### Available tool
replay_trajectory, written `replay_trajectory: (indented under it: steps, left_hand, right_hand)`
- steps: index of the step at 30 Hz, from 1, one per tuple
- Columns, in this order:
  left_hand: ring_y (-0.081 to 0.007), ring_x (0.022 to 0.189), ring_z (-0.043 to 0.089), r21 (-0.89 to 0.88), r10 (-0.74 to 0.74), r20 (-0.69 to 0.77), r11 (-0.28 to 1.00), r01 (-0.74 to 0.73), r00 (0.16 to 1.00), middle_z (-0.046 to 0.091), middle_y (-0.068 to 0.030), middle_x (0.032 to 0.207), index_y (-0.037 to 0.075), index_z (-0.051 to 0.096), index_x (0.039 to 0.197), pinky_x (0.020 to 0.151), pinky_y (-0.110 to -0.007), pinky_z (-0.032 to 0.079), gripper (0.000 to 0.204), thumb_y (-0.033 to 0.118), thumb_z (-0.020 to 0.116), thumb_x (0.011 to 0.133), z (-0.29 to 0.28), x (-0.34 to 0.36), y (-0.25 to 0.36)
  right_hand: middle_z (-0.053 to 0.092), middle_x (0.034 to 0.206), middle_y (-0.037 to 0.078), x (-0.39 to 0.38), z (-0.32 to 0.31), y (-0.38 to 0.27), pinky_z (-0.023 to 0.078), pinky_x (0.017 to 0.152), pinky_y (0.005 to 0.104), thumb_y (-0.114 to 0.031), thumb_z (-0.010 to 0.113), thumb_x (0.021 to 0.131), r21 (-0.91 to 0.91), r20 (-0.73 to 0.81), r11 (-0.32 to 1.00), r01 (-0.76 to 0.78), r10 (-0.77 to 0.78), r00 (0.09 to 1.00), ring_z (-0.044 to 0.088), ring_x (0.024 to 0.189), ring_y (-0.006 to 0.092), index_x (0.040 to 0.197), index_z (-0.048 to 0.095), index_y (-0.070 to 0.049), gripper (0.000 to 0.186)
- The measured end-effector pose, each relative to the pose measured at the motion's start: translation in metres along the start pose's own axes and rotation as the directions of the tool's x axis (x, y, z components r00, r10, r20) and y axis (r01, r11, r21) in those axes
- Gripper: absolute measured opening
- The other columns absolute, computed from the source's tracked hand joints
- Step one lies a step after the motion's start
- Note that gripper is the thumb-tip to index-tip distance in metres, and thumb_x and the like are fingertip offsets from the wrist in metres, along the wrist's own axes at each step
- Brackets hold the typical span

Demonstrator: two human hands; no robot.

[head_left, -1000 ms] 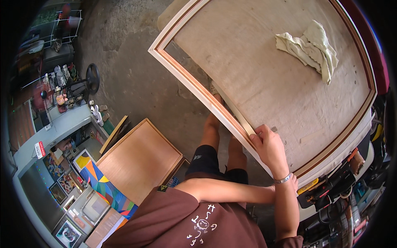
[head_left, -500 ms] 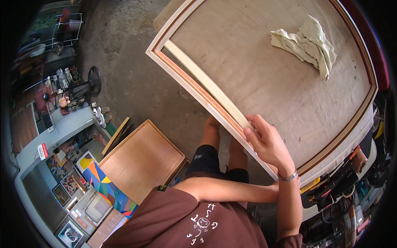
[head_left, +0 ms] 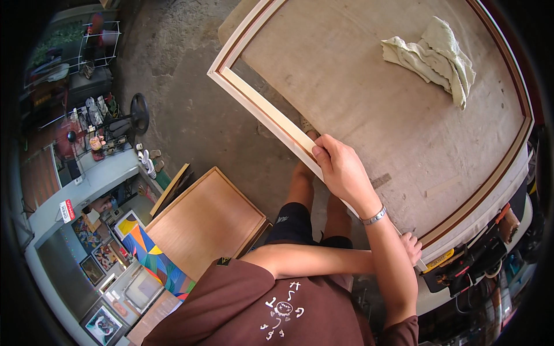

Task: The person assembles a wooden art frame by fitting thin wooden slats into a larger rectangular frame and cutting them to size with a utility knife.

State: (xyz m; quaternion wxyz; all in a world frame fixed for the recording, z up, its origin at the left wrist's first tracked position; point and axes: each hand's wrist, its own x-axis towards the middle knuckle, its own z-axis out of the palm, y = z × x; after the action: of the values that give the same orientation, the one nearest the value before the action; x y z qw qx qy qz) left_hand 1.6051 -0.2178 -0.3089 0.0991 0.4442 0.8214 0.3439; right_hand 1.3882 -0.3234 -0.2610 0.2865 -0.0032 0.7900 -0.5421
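A large pale wooden frame [head_left: 262, 106] with a dark brown inner stripe lies over a grey-covered work table [head_left: 369, 115], its near rail hanging past the table's edge. My right hand [head_left: 341, 168], with a metal bracelet at the wrist, is shut on that near rail about halfway along. My left arm crosses under the right one, and my left hand [head_left: 412, 245] holds the frame at its near right corner by the table's edge. A crumpled pale cloth [head_left: 434, 56] rests on the table inside the frame, far from both hands.
A flat wooden panel [head_left: 205, 222] stands on the concrete floor [head_left: 179, 104] by my legs, with a colourful painting [head_left: 151, 255] and small framed pictures beside it. A counter with bottles [head_left: 104, 144] is at the left. Tools [head_left: 473, 259] crowd the table's right edge.
My right hand has slid along the near rail toward the frame's far left corner. My left hand has come into view at the near right corner. The cloth has not moved on the table.
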Motion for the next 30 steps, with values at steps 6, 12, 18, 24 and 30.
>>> replay_trajectory:
  steps: [6, 12, 18, 24, 30]
  left_hand:
    - [-0.0225, 0.081, 0.057, -0.022, 0.000, 0.057, 1.000, 0.001, 0.998, 0.057, -0.0062, 0.078, 0.009, 0.065, 0.077, 0.071, -0.038, 0.043, 0.022, 0.028, 0.062, 0.087, -0.001, -0.004, -0.006]
    - [-0.0232, 0.082, 0.057, -0.009, 0.028, 0.090, 1.000, -0.027, 0.996, 0.057, -0.0075, 0.080, 0.008, 0.065, 0.078, 0.072, -0.038, 0.043, 0.022, 0.028, 0.061, 0.087, -0.011, -0.007, -0.010]
    - [-0.0231, 0.082, 0.056, -0.013, 0.028, 0.073, 1.000, -0.027, 0.997, 0.057, -0.0077, 0.080, 0.008, 0.065, 0.078, 0.072, -0.038, 0.042, 0.022, 0.028, 0.061, 0.086, -0.010, -0.008, -0.009]
    - [-0.0227, 0.082, 0.057, 0.009, 0.019, 0.079, 1.000, -0.020, 0.997, 0.057, -0.0071, 0.080, 0.008, 0.066, 0.079, 0.072, -0.038, 0.042, 0.022, 0.028, 0.061, 0.086, -0.012, -0.009, -0.009]
    - [-0.0227, 0.084, 0.057, -0.011, -0.008, 0.055, 1.000, 0.009, 0.998, 0.058, -0.0059, 0.081, 0.009, 0.066, 0.079, 0.072, -0.038, 0.043, 0.020, 0.028, 0.062, 0.087, -0.003, -0.012, -0.009]
  right_hand:
    - [0.065, 0.082, 0.023, 0.007, 0.005, 0.008, 0.050, 0.073, 0.0455, -0.015, 0.058, 0.103, 0.014, -0.067, 0.998, 0.057, -0.056, 0.996, 0.064, 0.080, 0.0416, 0.100, 0.064, 0.001, 0.017]
    - [0.064, 0.080, 0.023, 0.009, 0.005, 0.010, 0.050, 0.072, 0.0455, -0.014, 0.058, 0.102, 0.023, -0.066, 0.998, 0.060, -0.059, 0.996, 0.063, 0.077, 0.0412, 0.099, 0.063, 0.002, 0.017]
    - [0.064, 0.080, 0.023, 0.007, 0.006, 0.007, 0.050, 0.072, 0.0458, -0.014, 0.058, 0.103, 0.034, -0.047, 0.999, 0.037, -0.035, 0.998, 0.063, 0.078, 0.0414, 0.099, 0.063, 0.002, 0.017]
    - [0.065, 0.083, 0.024, 0.007, 0.007, 0.010, 0.050, 0.074, 0.0468, -0.014, 0.057, 0.103, 0.032, -0.047, 0.998, 0.048, -0.047, 0.998, 0.063, 0.081, 0.0427, 0.100, 0.063, 0.002, 0.017]
    - [0.070, 0.099, 0.022, 0.010, 0.008, 0.005, 0.051, 0.082, 0.0512, -0.016, 0.056, 0.103, 0.021, -0.003, 1.000, 0.020, -0.020, 1.000, 0.065, 0.097, 0.0444, 0.100, 0.063, 0.000, 0.017]
